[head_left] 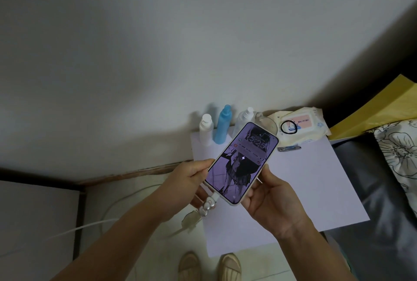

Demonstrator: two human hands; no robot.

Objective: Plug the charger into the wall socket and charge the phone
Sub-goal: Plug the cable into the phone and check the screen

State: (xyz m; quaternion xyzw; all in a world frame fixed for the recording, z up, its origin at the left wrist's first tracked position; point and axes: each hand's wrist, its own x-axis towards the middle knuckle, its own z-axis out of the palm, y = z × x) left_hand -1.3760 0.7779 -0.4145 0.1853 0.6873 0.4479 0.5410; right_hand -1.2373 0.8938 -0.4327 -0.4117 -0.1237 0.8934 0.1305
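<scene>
the phone point(242, 163) is held in the air between both hands, above the near left corner of a pale table point(316, 190), screen up and lit. its long axis runs on a diagonal, top end far and to the right toward the bottles, bottom end near and to the left. the left hand point(187, 181) is closed on the phone's left edge, thumb pinched on the rim and fingers curled beneath. the right hand point(270, 204) cups the lower right edge and the back, thumb laid along the side; its fingers are half closed around the case.

a white cable point(215, 196) is seated in the bottom end, and from there it drops past a beaded charm point(206, 209) and trails left across the floor. a small lightning mark is seen mid-screen, so charging is judged to be under way (the socket and the charger are not in view).

the coming move is judged to be a set-down: the table lies directly beyond and below the phone, to the right, and the right hand is the nearer to it. slack in the cable must be kept, lest the plug be pulled.

counted: one phone, one cable, two hands, three bottles point(222, 126) against the wall, one wipes pack point(302, 126), one hair tie point(288, 126), one nail clipper point(290, 148), two shoes point(230, 267).
</scene>
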